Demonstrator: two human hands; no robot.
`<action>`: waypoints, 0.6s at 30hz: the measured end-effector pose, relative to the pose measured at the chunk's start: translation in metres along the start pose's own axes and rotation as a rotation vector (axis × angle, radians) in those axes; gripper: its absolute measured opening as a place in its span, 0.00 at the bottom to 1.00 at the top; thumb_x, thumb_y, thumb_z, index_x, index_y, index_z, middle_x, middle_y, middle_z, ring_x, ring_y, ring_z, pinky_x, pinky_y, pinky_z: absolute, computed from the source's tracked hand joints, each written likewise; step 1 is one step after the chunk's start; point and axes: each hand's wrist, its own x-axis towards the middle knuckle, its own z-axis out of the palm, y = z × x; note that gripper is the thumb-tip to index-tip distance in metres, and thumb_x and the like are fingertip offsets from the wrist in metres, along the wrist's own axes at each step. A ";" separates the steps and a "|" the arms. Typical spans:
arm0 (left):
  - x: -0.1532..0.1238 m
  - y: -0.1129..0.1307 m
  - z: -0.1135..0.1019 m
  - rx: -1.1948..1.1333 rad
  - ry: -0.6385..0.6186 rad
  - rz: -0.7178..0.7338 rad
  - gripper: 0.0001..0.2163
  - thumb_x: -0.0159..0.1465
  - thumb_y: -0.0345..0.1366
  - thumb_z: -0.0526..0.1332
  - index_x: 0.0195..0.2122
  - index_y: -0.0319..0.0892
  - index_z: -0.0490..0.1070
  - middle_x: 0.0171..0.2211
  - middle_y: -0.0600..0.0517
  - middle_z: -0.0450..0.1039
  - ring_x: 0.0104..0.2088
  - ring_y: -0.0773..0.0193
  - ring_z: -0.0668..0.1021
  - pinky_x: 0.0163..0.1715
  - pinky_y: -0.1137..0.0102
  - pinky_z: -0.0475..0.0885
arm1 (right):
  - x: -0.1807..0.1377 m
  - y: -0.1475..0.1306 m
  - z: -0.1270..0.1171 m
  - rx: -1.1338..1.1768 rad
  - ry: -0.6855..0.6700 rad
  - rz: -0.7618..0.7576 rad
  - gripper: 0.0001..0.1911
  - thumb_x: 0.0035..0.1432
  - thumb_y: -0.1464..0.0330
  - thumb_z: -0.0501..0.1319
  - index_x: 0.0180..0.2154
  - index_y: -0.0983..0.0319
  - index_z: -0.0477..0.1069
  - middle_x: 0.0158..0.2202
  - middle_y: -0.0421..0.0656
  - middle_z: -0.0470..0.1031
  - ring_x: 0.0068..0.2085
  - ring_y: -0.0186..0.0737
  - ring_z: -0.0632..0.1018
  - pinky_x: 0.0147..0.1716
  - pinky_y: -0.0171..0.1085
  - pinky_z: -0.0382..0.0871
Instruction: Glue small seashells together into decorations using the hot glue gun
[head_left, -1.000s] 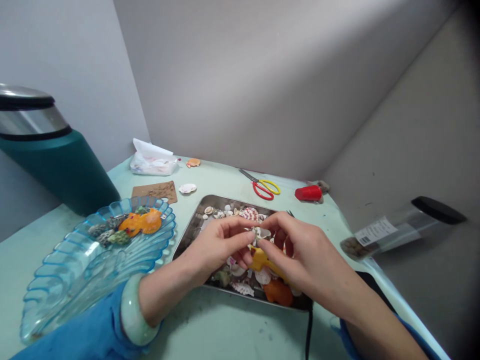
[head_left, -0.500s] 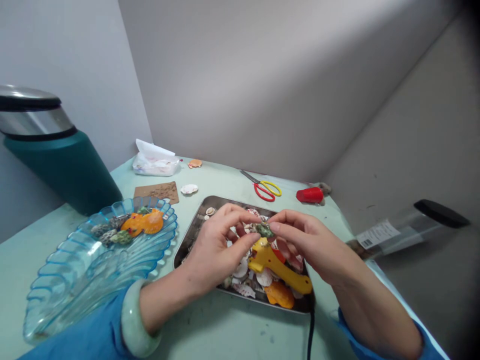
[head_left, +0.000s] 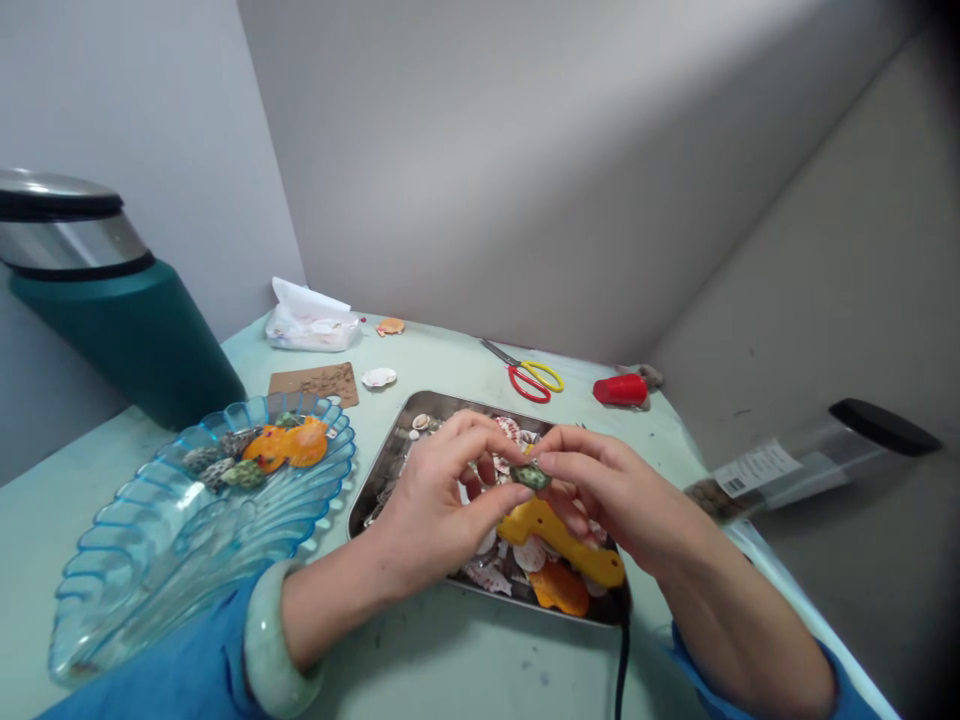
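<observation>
A small green speckled shell (head_left: 531, 476) is pinched between the fingertips of my left hand (head_left: 450, 485) and my right hand (head_left: 611, 480). Both hands hover over a metal tray (head_left: 397, 437) filled with shells. Inside the tray, below the hands, lies a yellow glue gun (head_left: 559, 535), its front part partly hidden by my fingers. An orange shell (head_left: 559, 588) and a pale scallop shell (head_left: 529, 555) rest beside its handle. Some of the tray's contents are covered by my left hand.
To the left sits a blue clear shell-shaped dish (head_left: 150, 540) bearing orange shells and grey and green ones. Behind it stands a teal bottle (head_left: 127, 330). Scissors (head_left: 525, 372), a red object (head_left: 621, 390), brown card (head_left: 315, 383) and a white packet (head_left: 311, 318) lie farther back. A clear container (head_left: 810, 465) is at right.
The green shell has come slightly lower and turned in my fingertips, showing more of its speckled side. Both hands have shifted a little with it.
</observation>
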 end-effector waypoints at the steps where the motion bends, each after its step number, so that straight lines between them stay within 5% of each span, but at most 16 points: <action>1: 0.000 0.001 0.000 0.013 -0.010 -0.003 0.06 0.58 0.29 0.63 0.37 0.42 0.70 0.40 0.51 0.67 0.31 0.70 0.70 0.28 0.73 0.70 | 0.000 0.000 0.000 0.001 0.001 -0.002 0.06 0.56 0.65 0.58 0.29 0.61 0.65 0.11 0.31 0.61 0.13 0.26 0.61 0.12 0.25 0.53; 13: 0.002 -0.001 -0.007 0.028 -0.055 0.035 0.05 0.59 0.31 0.63 0.36 0.42 0.72 0.42 0.52 0.65 0.30 0.72 0.70 0.30 0.74 0.70 | 0.001 0.004 -0.001 0.032 -0.041 -0.066 0.04 0.56 0.69 0.58 0.30 0.61 0.67 0.13 0.31 0.62 0.14 0.24 0.60 0.14 0.25 0.52; 18: 0.004 -0.001 0.000 -0.152 0.057 -0.187 0.15 0.56 0.33 0.66 0.44 0.42 0.68 0.40 0.51 0.68 0.31 0.69 0.72 0.28 0.73 0.71 | 0.003 0.005 -0.002 0.071 0.008 -0.162 0.04 0.58 0.68 0.58 0.37 0.59 0.68 0.18 0.33 0.66 0.19 0.28 0.65 0.16 0.27 0.58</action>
